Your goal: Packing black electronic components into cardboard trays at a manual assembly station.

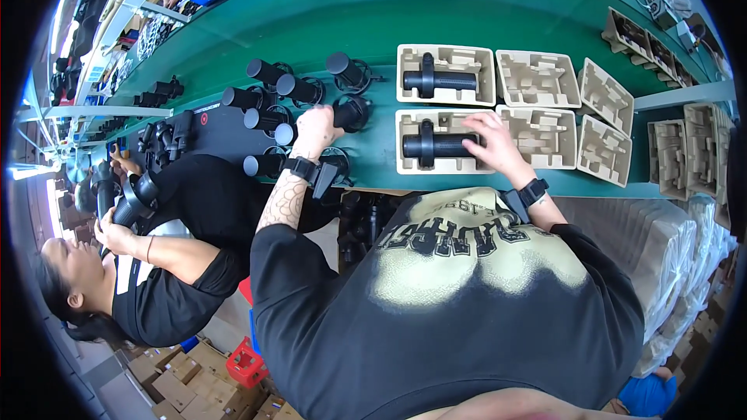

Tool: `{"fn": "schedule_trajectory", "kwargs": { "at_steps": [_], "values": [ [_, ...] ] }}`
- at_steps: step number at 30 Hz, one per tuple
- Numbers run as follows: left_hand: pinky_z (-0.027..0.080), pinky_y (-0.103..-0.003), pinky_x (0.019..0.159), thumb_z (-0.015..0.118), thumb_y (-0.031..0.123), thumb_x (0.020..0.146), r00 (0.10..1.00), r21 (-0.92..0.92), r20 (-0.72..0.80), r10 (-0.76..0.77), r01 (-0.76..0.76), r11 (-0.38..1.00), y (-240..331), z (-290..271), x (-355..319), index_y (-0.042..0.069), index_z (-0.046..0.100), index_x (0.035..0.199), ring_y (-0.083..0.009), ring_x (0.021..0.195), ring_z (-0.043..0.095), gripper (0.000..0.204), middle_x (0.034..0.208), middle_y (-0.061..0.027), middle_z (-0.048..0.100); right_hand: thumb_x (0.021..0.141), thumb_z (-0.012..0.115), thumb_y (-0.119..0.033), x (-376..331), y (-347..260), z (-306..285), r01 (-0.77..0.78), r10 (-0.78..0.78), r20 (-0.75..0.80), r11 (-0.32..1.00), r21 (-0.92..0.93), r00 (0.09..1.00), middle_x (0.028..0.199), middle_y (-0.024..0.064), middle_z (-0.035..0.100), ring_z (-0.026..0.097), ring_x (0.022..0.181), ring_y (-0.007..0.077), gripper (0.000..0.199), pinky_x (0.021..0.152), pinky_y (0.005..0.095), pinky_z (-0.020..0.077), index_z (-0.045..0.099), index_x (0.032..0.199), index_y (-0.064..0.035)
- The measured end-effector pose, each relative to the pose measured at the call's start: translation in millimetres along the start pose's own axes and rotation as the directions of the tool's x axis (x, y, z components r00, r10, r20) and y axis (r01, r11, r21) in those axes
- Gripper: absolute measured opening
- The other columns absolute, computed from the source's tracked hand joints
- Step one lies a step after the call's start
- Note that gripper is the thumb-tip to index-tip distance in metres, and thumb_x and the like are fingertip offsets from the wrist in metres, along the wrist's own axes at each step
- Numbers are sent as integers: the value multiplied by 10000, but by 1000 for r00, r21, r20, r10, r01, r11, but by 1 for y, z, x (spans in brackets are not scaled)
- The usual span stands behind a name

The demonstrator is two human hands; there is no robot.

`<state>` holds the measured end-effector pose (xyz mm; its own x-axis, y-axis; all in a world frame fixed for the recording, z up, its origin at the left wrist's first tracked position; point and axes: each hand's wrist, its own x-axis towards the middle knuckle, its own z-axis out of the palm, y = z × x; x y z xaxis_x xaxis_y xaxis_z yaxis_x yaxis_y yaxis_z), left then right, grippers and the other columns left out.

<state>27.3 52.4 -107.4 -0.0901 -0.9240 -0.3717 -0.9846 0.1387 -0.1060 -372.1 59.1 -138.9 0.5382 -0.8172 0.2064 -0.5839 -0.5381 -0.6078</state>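
Note:
My left hand (pixel 317 131) is closed around the black tube of a ring-collared device (pixel 354 112), beside a group of similar devices on the green bench. Several of these black tubes (pixel 299 89) stand with their pale or dark round ends toward me, their wider rings partly hidden below. My right hand (pixel 498 144) lies over the right end of a black ribbed cylinder with a ring collar (pixel 438 146), its fingers apart and touching it. That cylinder lies in a beige moulded pulp tray (pixel 405 166). A second such cylinder (pixel 443 80) lies in the tray behind.
More beige pulp trays (pixel 537 78) line the bench (pixel 342 15) to the right, with stacked trays (pixel 668 157) at its far right end. A co-worker (pixel 163 264) at the left holds a black device. Plastic-wrapped stacks (pixel 661 257) and cardboard boxes (pixel 187 377) are below.

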Motion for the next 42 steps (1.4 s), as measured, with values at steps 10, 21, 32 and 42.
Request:
{"fn": "schedule_trajectory", "kwargs": {
  "at_steps": [10, 21, 32, 42],
  "values": [
    [524, -328, 624, 573, 400, 869, 999, -830, -19, -28, -31, -556, 115, -48, -89, -7, 515, 1172, -250, 737, 638, 510, 879, -156, 625, 790, 708, -228, 22, -59, -35, -405, -37, 483, 491, 771, 875, 1121, 71, 617, 602, 1006, 185, 636, 924, 360, 447, 429, 1340, -73],
    [471, -373, 851, 682, 200, 785, 655, -679, -540, -528, 30, 733, 106, -26, -108, 68, 546, 1220, -327, 979, 576, 475, 1116, -186, 564, 639, 770, -132, -22, -5, -116, -230, 209, 107, 940, 252, 972, 1084, 119, 603, 574, 1014, 278, 593, 905, 352, 451, 548, 1179, -26],
    [510, -386, 623, 717, 128, 760, 717, -756, -117, -687, 385, 530, 57, 4, -136, 76, 463, 1186, -267, 788, 593, 499, 1056, -204, 534, 544, 612, 28, -88, 49, -101, -378, 414, 13, 842, -385, 910, 1172, 120, 540, 431, 1187, 308, 696, 1008, 430, 355, 551, 1226, -100],
    [337, -205, 369, 381, 386, 977, 700, 130, 229, 677, 667, -734, 167, 13, -71, 7, 403, 1223, -97, 454, 421, 452, 768, -142, 539, 730, 762, -203, -16, -49, -53, -335, 111, 326, 507, 794, 939, 1392, 122, 434, 416, 1269, 215, 711, 1024, 401, 370, 424, 1344, -82]
  ]
}}
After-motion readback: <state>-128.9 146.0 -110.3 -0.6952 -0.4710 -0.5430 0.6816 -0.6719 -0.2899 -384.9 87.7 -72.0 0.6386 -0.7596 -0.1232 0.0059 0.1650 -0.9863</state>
